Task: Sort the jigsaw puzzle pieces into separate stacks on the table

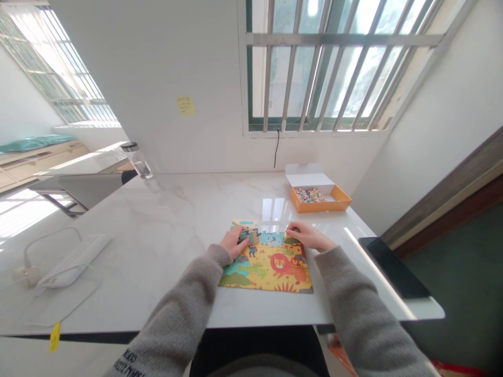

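A jigsaw puzzle with a lion on a yellow ground lies on the white marble table, its upper part in loose or partly fitted pieces. My left hand is at the puzzle's upper left, its fingers over a picture piece that seems held. My right hand rests at the top right edge, fingertips curled beside a dark green piece. Nothing shows clearly between those fingers. An orange box tray holding several small pieces stands farther off.
A glass water bottle lies near the table's far left corner. A white power adapter with cables sits at the left. A black tablet lies past the right edge. A wall and barred window stand behind.
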The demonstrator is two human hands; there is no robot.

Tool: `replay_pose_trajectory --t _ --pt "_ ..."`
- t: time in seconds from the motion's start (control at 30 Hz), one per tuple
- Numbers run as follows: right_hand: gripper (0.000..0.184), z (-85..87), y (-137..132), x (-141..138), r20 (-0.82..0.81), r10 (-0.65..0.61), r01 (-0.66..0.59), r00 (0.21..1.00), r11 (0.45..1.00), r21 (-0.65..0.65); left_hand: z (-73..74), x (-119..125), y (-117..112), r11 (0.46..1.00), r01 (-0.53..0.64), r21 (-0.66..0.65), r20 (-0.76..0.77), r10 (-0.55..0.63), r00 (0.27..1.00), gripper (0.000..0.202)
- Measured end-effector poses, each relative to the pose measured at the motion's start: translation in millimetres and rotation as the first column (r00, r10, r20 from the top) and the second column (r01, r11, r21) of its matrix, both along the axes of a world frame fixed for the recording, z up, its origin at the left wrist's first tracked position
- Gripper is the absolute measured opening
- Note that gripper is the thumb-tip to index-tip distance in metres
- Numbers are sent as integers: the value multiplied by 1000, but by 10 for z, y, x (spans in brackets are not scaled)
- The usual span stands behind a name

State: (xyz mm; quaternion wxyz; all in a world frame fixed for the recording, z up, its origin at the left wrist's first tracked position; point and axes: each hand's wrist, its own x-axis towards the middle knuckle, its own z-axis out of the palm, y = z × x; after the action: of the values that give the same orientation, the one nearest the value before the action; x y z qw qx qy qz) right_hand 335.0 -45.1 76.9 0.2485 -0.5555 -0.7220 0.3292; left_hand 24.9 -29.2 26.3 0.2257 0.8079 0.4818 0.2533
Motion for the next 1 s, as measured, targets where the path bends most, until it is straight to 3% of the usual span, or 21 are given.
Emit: replay_pose_trajectory --t 0.1,0.2,0.3,0.37,0.43,0.5,0.57,0.67,0.8,0.87,1.0 --pt "32 19 -2 26 -226 -71 54 972 995 -82 -6 -8 13 1000 4 -14 -3 -5 1000 32" --pt "45 0 4 29 -443 -153 70 883 977 -199 -18 -15 24 1000 3 -17 -3 -3 1000 34" --pt "51 -38 29 12 -534 -212 84 818 964 -253 -17 -16 20 1000 3 -9 2 -3 1000 33" --pt "49 -62 53 -5 -485 -230 177 844 972 -153 -1 -13 10 1000 2 -10 6 -2 1000 33" --pt "42 -80 73 -26 -345 -234 279 909 957 85 25 -10 0 1000 7 -15 1 -7 1000 33" --pt "32 -86 82 -51 -155 -236 276 959 903 329 46 -9 -7 1000 21 -18 -9 -22 1000 32" --pt "26 -83 81 -70 12 -230 201 973 871 449 53 -8 -8 1000 26 -13 -13 -26 1000 32" --pt "25 -79 77 -53 145 -218 129 965 878 462 42 -8 -5 1000 15 -7 -4 -15 1000 32" --pt "17 -99 82 86 161 -66 23 985 967 253 57 -7 -10 1000 19 -25 12 -19 1000 32" --pt "14 -97 81 160 147 3 -27 989 986 167 86 -8 -18 999 28 -39 10 -27 1000 31" --pt "11 -27 68 145 -20 -72 74 997 960 270 119 -8 -25 997 27 -68 19 -26 999 29"
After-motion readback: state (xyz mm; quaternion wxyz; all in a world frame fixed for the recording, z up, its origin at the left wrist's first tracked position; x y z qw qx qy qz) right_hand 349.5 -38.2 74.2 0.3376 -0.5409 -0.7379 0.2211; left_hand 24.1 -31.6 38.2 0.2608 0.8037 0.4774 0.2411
